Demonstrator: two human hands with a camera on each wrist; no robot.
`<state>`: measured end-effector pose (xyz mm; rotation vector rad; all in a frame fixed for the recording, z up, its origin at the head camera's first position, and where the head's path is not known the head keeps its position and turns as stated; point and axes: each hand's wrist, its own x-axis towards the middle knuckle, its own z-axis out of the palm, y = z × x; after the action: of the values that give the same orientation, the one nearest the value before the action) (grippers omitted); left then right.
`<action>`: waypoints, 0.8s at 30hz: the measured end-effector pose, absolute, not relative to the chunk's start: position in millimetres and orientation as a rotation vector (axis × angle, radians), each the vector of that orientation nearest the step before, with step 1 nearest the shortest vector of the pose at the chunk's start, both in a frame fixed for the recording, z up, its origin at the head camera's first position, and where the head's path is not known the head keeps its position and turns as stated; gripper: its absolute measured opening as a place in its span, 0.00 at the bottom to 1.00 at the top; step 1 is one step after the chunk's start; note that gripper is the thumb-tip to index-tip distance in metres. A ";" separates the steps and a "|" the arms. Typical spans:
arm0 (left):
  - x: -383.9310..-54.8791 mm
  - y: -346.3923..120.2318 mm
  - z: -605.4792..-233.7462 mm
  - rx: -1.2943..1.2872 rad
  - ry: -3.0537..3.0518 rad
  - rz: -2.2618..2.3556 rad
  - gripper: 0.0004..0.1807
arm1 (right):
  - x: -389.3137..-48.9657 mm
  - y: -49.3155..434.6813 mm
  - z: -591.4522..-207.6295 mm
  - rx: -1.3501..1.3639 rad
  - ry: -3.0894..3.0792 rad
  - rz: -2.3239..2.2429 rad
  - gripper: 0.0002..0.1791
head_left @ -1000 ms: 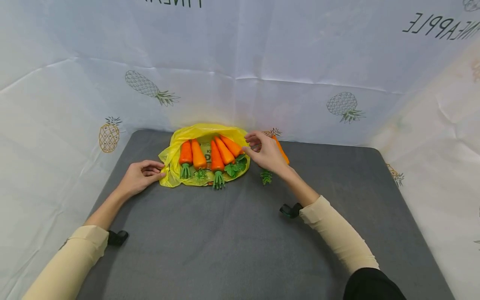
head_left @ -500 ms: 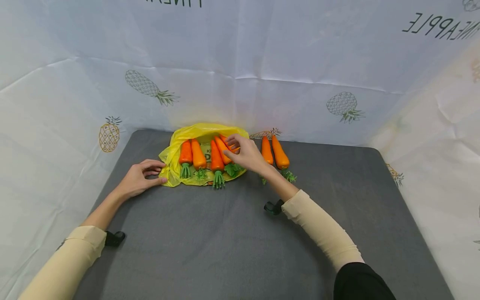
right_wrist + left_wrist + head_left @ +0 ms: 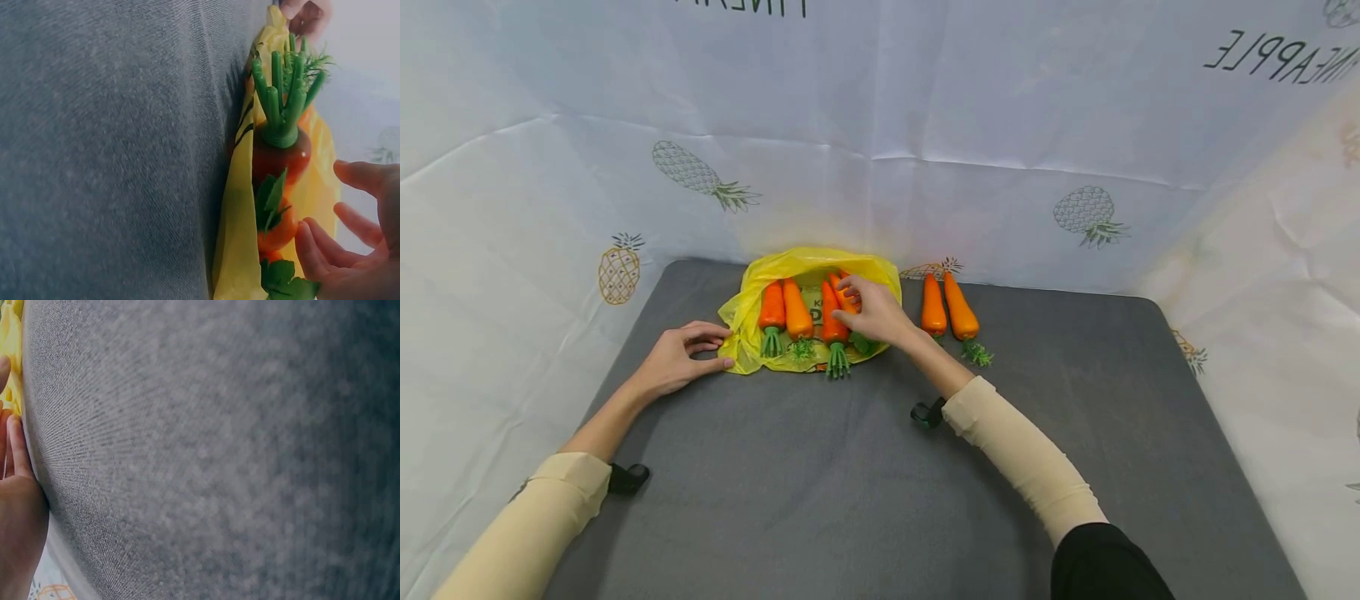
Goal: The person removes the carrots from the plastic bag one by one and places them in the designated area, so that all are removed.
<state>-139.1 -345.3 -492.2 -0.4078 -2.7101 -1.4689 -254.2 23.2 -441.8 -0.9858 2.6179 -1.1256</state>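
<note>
A yellow plastic bag [image 3: 741, 321] lies with its mouth facing me and several orange carrots inside. My left hand [image 3: 677, 358] holds the bag's left edge between thumb and fingers; the left wrist view catches only part of this hand [image 3: 22, 506]. Over the bag's right side is my right hand [image 3: 880, 315], partly covering the carrots there. The right wrist view has its fingers spread apart, with fingertips close to an orange carrot [image 3: 278, 231]. Nearby, a carrot with thick green stems [image 3: 281, 150] sits at the bag's mouth.
Two carrots lie on the grey tabletop [image 3: 820, 483] right of the bag: a nearer one [image 3: 933, 308] and a farther-right one [image 3: 961, 308] with a feathery green top. A white pineapple-print cloth [image 3: 970, 208] hangs behind the table.
My right hand has moved left from the bag's right edge to over the carrots inside, uncovering the two carrots on the table. My left hand has stayed at the bag's edge.
</note>
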 end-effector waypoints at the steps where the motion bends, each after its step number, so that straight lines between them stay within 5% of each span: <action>1: -139.0 -345.3 -492.5 -0.406 -2.708 -1.473 0.25 | -254.5 21.9 -442.9 -0.989 2.622 -1.115 0.26; 24: -137.9 -343.5 -492.9 -0.371 -2.727 -1.513 0.22 | -249.7 5.9 -451.6 -1.152 2.717 -0.710 0.38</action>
<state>-137.9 -343.5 -492.9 -0.3706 -2.7269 -1.5134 -249.7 5.9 -451.6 -1.1521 2.7171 -0.7103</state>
